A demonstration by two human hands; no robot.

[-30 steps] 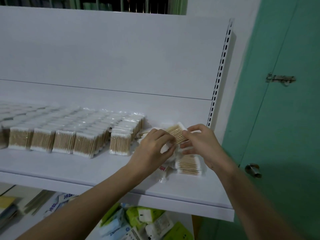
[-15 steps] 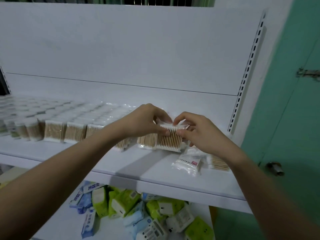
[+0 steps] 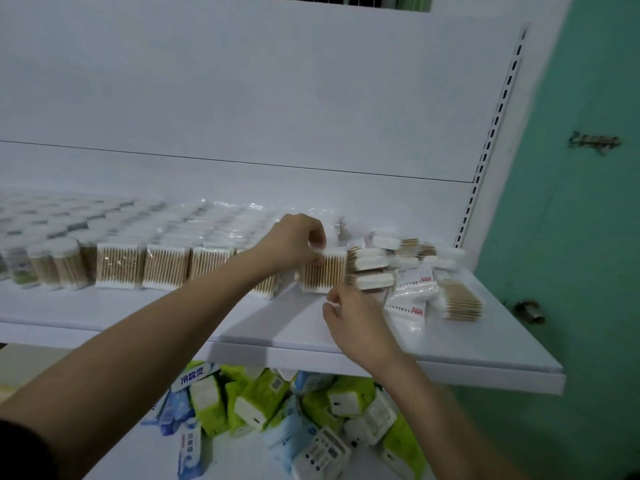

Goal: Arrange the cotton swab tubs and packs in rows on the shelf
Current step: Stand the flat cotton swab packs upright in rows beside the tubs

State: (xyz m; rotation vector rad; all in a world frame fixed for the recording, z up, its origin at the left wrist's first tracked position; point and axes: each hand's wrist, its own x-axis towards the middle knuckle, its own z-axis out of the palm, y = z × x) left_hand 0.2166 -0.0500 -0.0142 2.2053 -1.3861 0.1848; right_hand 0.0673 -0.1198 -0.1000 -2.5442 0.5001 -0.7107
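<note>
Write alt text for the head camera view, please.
A person's left hand pinches the top of an upright cotton swab pack at the end of a row on a white shelf. The right hand is just below it, beside a loose pile of packs.

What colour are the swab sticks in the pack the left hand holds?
Light tan, with white tips, on the pack; head view.
</note>
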